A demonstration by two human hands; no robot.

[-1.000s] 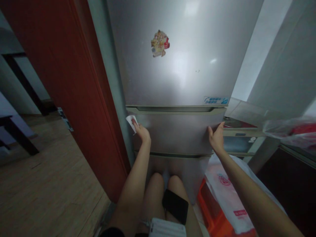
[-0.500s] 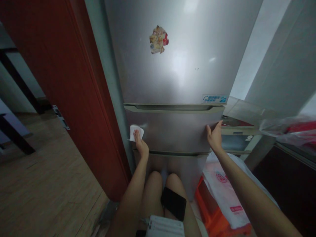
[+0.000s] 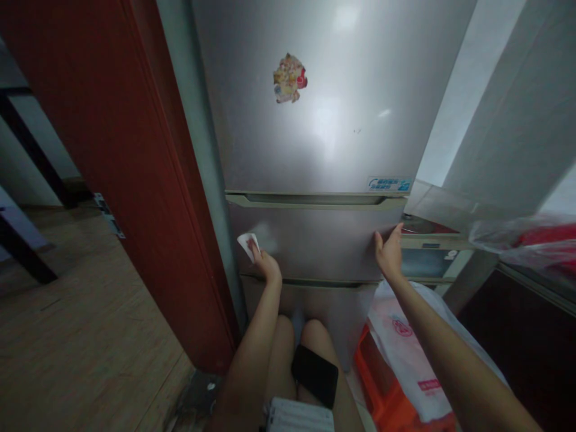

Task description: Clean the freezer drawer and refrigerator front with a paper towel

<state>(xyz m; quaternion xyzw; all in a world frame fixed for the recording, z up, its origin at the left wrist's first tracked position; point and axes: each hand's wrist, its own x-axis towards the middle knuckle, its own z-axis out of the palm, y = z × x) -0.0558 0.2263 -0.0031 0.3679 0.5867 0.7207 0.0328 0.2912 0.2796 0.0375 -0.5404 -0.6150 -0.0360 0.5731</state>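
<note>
In front of me stands a silver refrigerator with its doors closed. My left hand pinches a folded white tissue near the left edge of the middle door. The tissue is partly lifted and tilted, and a hazy smear shows on the metal beside it. At the opposite edge, my right hand grips the side of that middle door, thumb on the front and fingers around the corner. Those fingers are partly hidden. A black phone lies across my thighs.
A reddish-brown wooden door stands at left. An orange stool bearing a white plastic bag is low on the right. Behind it is a counter with an appliance. A white device sits at my lap.
My left hand has shifted slightly right and down, and the tissue has turned from lying flat on the door to a tilted fold. My right hand keeps its place on the edge.
</note>
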